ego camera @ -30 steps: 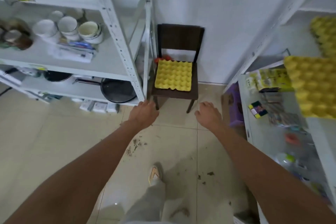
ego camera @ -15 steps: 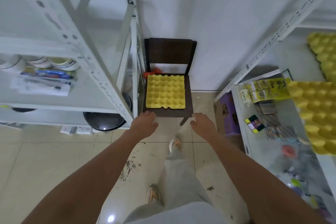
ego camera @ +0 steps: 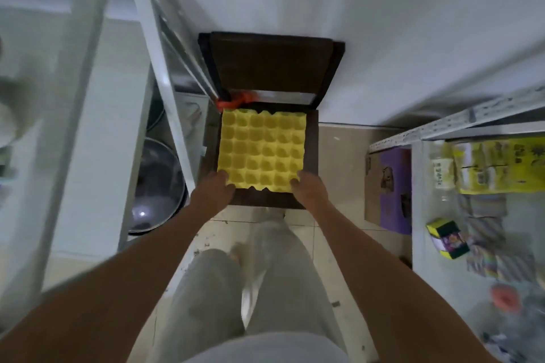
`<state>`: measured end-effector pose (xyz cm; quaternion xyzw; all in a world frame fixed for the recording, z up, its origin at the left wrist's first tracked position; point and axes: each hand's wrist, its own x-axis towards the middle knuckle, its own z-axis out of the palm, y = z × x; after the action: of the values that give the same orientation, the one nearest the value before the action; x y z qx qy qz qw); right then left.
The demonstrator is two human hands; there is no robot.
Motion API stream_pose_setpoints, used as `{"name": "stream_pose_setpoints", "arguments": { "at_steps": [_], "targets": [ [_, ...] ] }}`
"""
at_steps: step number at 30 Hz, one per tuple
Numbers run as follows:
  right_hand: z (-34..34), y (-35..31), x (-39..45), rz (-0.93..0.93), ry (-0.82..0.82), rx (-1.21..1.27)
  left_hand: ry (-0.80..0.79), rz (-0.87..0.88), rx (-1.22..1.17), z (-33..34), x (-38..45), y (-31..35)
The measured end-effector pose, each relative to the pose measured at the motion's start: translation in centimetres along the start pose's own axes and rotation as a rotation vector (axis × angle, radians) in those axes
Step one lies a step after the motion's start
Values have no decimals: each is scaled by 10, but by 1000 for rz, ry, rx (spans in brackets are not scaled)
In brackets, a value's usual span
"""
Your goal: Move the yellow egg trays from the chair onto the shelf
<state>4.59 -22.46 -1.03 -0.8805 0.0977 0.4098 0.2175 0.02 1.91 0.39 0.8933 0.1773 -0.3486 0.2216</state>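
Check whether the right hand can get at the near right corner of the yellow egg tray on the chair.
Probably yes. The right hand already sits at the near right corner of the yellow egg tray on the chair, with nothing between them. Whether the fingers have closed on it cannot be told.

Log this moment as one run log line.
phase: reaching tray | left hand at near-left corner | right hand at near-right corner | yellow egg tray on chair
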Motion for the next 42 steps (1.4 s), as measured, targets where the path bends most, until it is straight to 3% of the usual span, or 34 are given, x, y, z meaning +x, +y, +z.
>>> {"name": "stream_pose_setpoints", "arguments": {
  "at_steps": [4, 9, 12, 15, 25, 31, 35, 42],
  "targets": [
    [10, 8, 72, 93, 1, 71, -5, -103, -22, 13, 66, 8],
    [27, 27, 140, 213, 118, 41, -55, -227, -95, 25, 139, -17],
    [44, 33, 162, 254, 39, 40, -57, -319, -429, 31, 158, -22],
    [54, 29, 168, 265, 120, 125, 15, -376, -594, 36, 167, -16],
    [59, 14, 146, 247, 205, 173, 152, -429, -364, 40, 161, 1],
    [65, 31, 124, 232, 407, 65, 330, -413, -370, 41, 143, -3],
    [62, 47, 121, 223, 400, 140, 290, -442, -286, 38, 135, -13],
    [54, 66, 121, 131, 413, 150, 324, -326, -158, 32, 144, -25]
  ]
}}
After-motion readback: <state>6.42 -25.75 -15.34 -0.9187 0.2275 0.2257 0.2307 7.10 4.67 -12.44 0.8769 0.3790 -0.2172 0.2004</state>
